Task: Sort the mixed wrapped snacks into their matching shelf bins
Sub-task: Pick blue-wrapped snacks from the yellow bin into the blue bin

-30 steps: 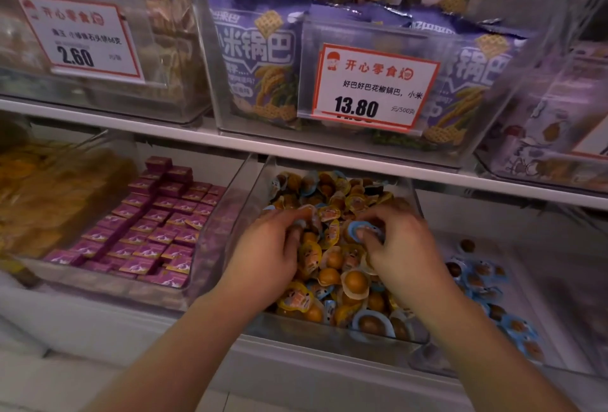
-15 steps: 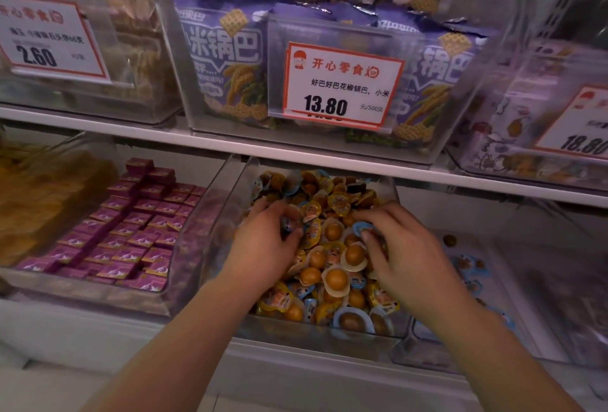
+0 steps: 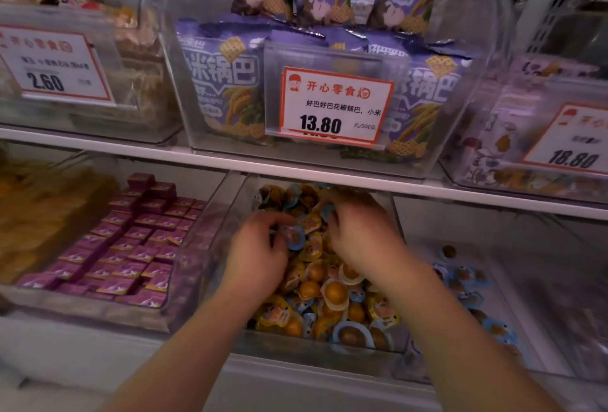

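Running front to back at lower centre of the frame, the clear plastic bin [image 3: 399, 237] holds a heap of round, glossy wrapped snacks [image 3: 332, 293], yellow- and blue-rimmed over brown centres, facing every way. Left hand [image 3: 260, 257] fingers curl around a blue-rimmed cup [image 3: 296, 238]; right hand [image 3: 362, 237] fingers dig in, grip unclear.
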Demonstrator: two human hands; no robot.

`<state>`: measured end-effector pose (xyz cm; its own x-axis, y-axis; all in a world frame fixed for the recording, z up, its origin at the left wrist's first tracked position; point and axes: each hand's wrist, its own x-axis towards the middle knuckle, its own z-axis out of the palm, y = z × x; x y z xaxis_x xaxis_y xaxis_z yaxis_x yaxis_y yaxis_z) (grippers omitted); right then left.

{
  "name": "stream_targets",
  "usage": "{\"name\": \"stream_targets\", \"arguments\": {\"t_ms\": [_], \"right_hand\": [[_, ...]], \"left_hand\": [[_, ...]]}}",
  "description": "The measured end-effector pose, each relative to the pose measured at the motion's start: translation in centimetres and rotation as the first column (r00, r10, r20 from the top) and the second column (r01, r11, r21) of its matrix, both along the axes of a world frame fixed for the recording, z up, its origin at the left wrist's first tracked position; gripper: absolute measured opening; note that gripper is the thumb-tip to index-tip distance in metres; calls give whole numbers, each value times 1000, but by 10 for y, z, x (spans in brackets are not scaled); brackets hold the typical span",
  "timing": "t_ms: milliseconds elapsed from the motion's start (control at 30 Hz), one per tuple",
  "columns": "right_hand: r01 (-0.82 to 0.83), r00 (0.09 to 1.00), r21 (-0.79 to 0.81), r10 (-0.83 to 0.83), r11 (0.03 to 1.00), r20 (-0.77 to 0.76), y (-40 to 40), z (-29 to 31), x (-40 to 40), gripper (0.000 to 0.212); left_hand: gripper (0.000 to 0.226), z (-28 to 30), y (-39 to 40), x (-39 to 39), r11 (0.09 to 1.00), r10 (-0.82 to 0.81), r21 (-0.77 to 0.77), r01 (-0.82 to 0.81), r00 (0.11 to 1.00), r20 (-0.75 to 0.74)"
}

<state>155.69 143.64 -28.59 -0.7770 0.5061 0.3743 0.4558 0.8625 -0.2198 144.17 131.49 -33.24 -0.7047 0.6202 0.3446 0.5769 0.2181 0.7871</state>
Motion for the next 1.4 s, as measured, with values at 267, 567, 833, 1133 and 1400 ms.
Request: {"name": "stream_targets", "arguments": {"t_ms": [267, 567, 833, 1133, 1400], "right_hand": [[-90, 885, -48, 103, 995, 455, 19, -9, -64, 41], [-63, 883, -120, 111, 991, 456, 10, -5, -63, 25], [134, 924, -718, -348, 683, -158, -1, 1, -23, 34], [-441, 799, -897, -472, -37, -373, -54, 14, 41, 39], [-461, 824, -879, -428, -124, -372, -56, 11, 65, 45]], "left_hand": [[24, 10, -30, 0, 981, -10, 193, -23, 986, 167], [31, 15, -34, 4, 949, -88, 312, -48, 909, 406], [26, 26, -29, 11, 889, -112, 413, -200, 778, 618], [25, 37, -15, 66, 901, -177, 434, 22, 930, 321], [30, 31, -4, 103, 901, -335, 294, 321, 942, 0]]}}
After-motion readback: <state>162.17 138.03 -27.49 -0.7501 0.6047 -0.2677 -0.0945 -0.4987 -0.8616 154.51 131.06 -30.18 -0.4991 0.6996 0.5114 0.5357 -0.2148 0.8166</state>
